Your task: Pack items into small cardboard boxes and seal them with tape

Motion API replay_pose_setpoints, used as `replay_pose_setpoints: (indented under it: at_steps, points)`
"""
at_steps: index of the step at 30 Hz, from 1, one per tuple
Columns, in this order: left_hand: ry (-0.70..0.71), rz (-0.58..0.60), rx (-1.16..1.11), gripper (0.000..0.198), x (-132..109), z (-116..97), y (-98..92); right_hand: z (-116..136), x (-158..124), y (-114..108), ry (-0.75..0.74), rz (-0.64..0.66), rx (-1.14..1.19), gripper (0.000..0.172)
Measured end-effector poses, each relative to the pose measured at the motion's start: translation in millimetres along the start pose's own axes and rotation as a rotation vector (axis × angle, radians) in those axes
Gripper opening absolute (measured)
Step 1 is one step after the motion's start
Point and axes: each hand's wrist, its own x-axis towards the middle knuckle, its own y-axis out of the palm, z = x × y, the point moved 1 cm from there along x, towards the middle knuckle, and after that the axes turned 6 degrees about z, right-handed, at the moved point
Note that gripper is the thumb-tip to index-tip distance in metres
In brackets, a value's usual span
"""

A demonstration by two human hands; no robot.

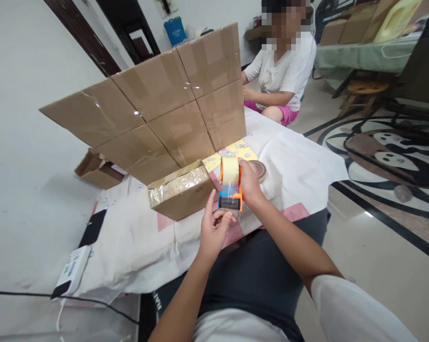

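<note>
**A:** Obs., nearest first. L hand (214,230) is pinching the bottom end of the tape dispenser (230,190), thumb & fingers closing on the blade end. Can't tell if a loose tape end is sitting betw. them.

**B:** R hand (250,183)?

**A:** It's gripping the dispenser's right side, fingers clamping by the roll. The dispenser is hanging upright in the air over the near edge of the white sheet (300,161), above the lap, touching nothing else.

**B:** Handling note?

**A:** Judgement only: R hand is doing the carrying, so L should be pinching lightly and staying off the serrated blade. Peeling the tape end straight, not at an angle, should help avoid splitting or creasing.

**B:** Going farther out?

**A:** A white label printer (71,270) is lying at the sheet's near-left corner. A small box (180,192) is sitting just left of the dispenser, w/ clear tape shining across its top. A spare tape roll (260,169) is lying just behind the R hand. A wall of stacked cartons (164,104) is standing along the far-left edge. A co-worker (283,71) is sitting at the far edge, hands partly hiding behind the cartons.
</note>
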Motion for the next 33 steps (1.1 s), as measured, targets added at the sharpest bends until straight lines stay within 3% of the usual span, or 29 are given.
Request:
replay_pose_setpoints:
  at_steps: [14,25,33]
  points:
    - [0.02,0.031,-0.014,0.085,-4,-7,-2.2,5,-2,-1,0.074,-0.016,0.003,0.027]
    - [0.046,0.053,-0.17,0.083,0,-4,6.7,10,-3,-5,0.019,-0.007,-0.004,0.028]
    - [0.145,0.085,-0.076,0.073,-1,-6,6.5,22,-6,-10,-0.055,0.0,-0.065,0.029]
